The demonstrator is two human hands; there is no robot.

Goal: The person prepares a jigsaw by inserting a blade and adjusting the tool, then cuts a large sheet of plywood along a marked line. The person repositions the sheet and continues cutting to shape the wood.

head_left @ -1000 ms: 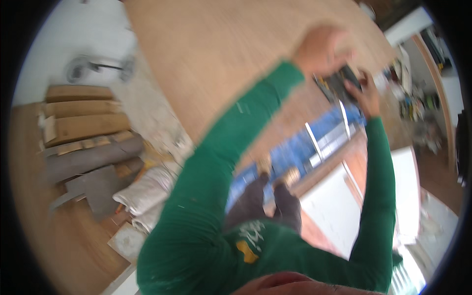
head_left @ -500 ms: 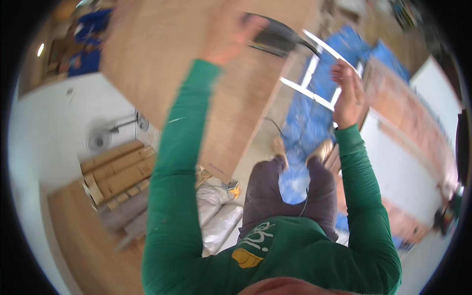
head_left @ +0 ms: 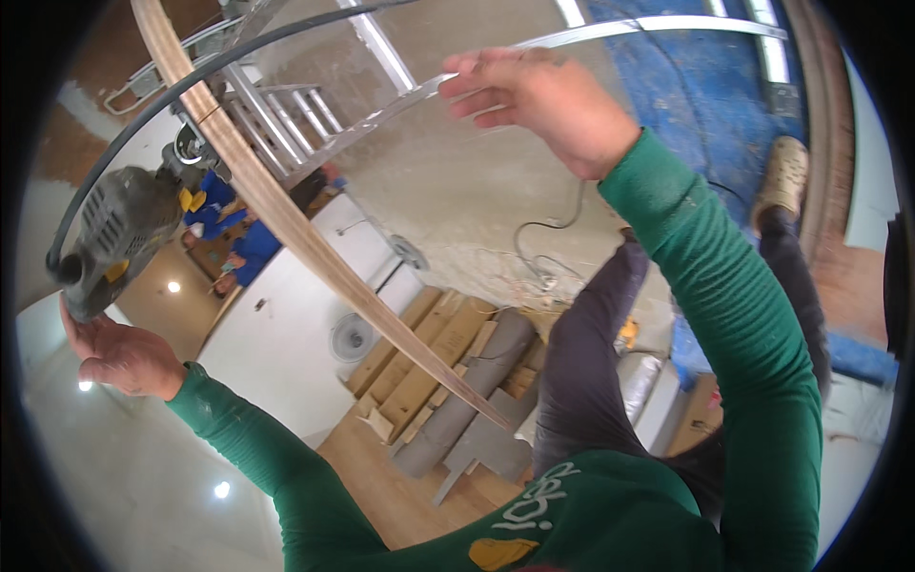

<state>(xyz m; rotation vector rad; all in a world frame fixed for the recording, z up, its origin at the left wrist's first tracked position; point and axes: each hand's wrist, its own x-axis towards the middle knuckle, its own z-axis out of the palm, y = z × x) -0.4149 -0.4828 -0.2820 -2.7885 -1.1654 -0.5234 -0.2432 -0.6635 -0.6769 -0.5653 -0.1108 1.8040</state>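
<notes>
At the far left my left hand is at the rear end of a grey corded power tool with yellow parts. Its fingers are partly hidden behind the tool and look closed on it. The tool's front end is close to a long wooden board, seen almost edge-on. From the tool a thick black cable arcs across the top. My right hand is raised at upper centre, fingers stretched out and holding nothing. It overlaps the rail of an aluminium ladder in the view; contact cannot be told.
Long cardboard boxes and a grey roll lie on the floor beside my legs. A blue sheet covers the floor at right. A thin cord curls on the floor. People in blue are in the background.
My view has swung, and the board now appears edge-on instead of as a broad face. My left hand and the tool appear farther left. My right hand appears farther up and left.
</notes>
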